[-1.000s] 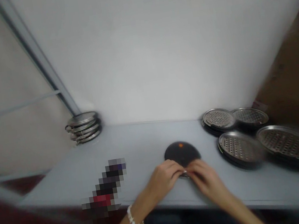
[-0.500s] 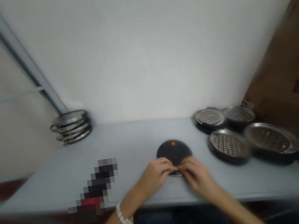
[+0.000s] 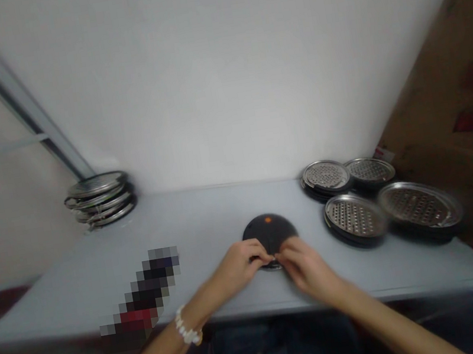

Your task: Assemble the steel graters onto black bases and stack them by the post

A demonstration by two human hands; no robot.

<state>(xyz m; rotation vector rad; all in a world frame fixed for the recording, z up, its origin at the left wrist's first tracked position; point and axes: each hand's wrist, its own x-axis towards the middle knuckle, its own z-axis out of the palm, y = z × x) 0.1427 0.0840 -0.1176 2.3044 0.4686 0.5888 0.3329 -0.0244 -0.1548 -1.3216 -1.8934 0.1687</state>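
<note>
A round black disc [image 3: 268,230] with a small orange dot lies flat on the grey table [image 3: 209,229]. Both my hands meet at its near edge. My left hand [image 3: 239,265], with a white bead bracelet on the wrist, has its fingers curled in a pinch at the disc's rim. My right hand [image 3: 307,269] is also pinched there, fingertips touching a small metal part I cannot make out.
Several perforated metal plates on dark bases [image 3: 354,215] sit at the right, beside a brown cardboard box [image 3: 465,123]. A stack of metal-rimmed discs [image 3: 99,199] stands at the back left by the wall. A pixelated dark object [image 3: 141,297] lies near the front left edge.
The view has drifted, so everything sits a little further left and higher in frame. My hands stay pinched at the disc's near edge.
</note>
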